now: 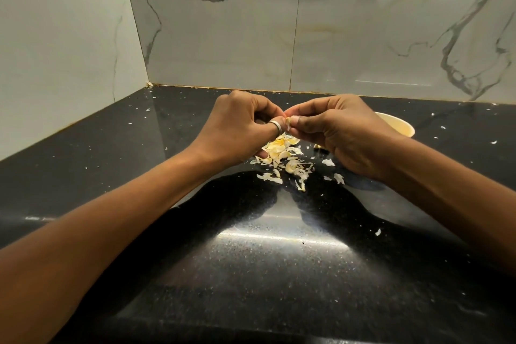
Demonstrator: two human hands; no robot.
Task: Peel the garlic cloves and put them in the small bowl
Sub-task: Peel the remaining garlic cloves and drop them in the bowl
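Head view. Both forearms reach in from the near edge and meet over the middle of the black speckled tabletop (279,260).

Left hand (237,131): fingers curled in, tips brought together at the hand's right side. A silver ring (276,126) sits on the digit nearest the camera. Which digit it is cannot be told.

Right hand (343,134): fingers (304,121) curled as well, thumb and forefinger tips closed toward the left hand's tips. The two hands touch at the fingertips.

Garlic clove (288,121): a small pale piece, pinched between the tips of both hands and held above the tabletop. Only a sliver shows just right of the ring; the rest is covered by the fingers. How much skin is left on it cannot be told.

Peels (284,156): a loose heap of pale yellow and white skins lies on the tabletop directly below the hands, trailing toward the near side. Single flakes are scattered farther out, left, right and far.

Small bowl (399,127): cream-coloured, on the tabletop at the far right, mostly hidden behind the right hand. Only part of its rim and right wall shows; its contents are out of sight. It stands apart from the clove, with the right hand between them.

A dark bluish shape (363,184) lies under the right wrist; too hidden to identify.

Grey-veined marble wall tiles (335,36) rise behind and at the left, meeting in a corner.
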